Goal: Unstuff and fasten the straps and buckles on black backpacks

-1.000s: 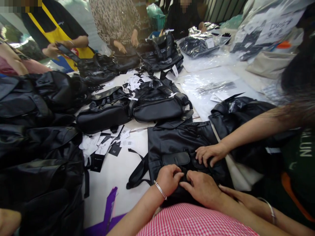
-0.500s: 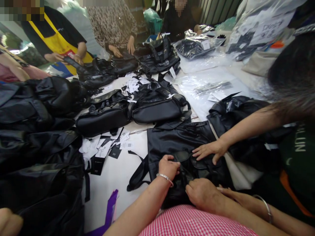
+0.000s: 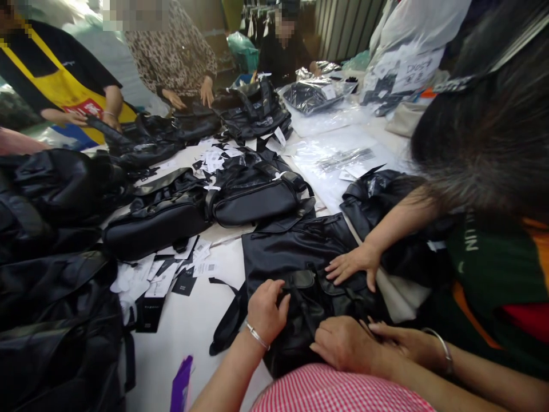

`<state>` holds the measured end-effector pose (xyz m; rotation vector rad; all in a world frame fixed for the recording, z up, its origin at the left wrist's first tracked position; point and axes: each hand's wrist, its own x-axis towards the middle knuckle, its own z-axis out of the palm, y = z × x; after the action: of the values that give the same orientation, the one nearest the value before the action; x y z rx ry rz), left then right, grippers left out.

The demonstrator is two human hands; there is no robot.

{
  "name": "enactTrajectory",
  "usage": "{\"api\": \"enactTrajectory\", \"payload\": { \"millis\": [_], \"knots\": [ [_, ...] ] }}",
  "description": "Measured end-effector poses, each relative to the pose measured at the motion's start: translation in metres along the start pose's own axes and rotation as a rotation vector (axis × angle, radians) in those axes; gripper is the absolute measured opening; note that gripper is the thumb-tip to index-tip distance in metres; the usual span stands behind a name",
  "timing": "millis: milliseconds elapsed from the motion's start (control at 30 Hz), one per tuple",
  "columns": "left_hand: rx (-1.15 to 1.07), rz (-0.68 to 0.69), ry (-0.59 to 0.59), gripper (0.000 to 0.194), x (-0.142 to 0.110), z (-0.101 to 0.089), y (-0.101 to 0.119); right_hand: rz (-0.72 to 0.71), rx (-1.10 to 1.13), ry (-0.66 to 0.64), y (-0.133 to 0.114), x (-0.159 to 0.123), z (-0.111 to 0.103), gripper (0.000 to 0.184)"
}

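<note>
A black backpack (image 3: 283,257) lies flat on the table in front of me, with two small flap pockets and straps on its face. My left hand (image 3: 268,309), a silver bangle at its wrist, is at the bag's left side, thumb and fingers apart. At the near edge, my right hand (image 3: 347,343) is closed, fingers curled down on the black material; the fingertips are hidden. A co-worker's hand (image 3: 354,266) rests spread on the right pocket. That person's other hand (image 3: 407,342), also with a bangle, is beside my right hand, partly hidden behind it.
Black bags (image 3: 55,309) pile up on the left, and two backpacks (image 3: 257,200) lie beyond mine. Loose tags (image 3: 150,280) are scattered between them. A purple strip (image 3: 180,383) lies near the front. Clear plastic bags (image 3: 334,149) cover the back right. Other people stand across the table.
My left hand has moved slightly down and left, its thumb and fingers now more apart. My right hand stays at the near edge. The view has shifted a little to the right.
</note>
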<state>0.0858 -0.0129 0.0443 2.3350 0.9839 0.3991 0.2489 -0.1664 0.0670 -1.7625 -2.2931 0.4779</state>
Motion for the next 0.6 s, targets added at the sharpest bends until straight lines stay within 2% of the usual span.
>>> {"api": "enactTrajectory", "payload": {
  "millis": [67,133,200,300,367,500,600],
  "knots": [
    [0.069,0.088,0.0,0.029,-0.007,-0.002,-0.008,0.079,0.059,0.083,-0.002,-0.002,-0.003,0.026],
    [0.141,0.125,0.01,0.029,-0.007,-0.003,-0.015,0.133,0.145,0.112,-0.005,-0.002,-0.004,0.022],
    [0.175,0.176,-0.03,0.025,-0.002,-0.003,-0.018,0.117,0.234,0.06,-0.007,-0.002,-0.002,0.017],
    [0.163,0.269,-0.158,0.023,0.008,-0.003,-0.02,0.084,0.295,-0.033,-0.009,-0.002,0.004,0.014],
    [0.138,0.279,-0.182,0.021,0.012,-0.003,-0.022,0.114,0.302,-0.043,-0.01,-0.004,0.007,0.014],
    [0.032,0.181,-0.04,0.017,0.008,0.001,-0.033,0.18,0.322,-0.02,-0.013,-0.012,0.01,0.02],
    [-0.027,0.089,0.064,0.021,0.002,0.005,-0.038,0.249,0.34,0.07,-0.019,-0.018,0.008,0.024]
  ]
}}
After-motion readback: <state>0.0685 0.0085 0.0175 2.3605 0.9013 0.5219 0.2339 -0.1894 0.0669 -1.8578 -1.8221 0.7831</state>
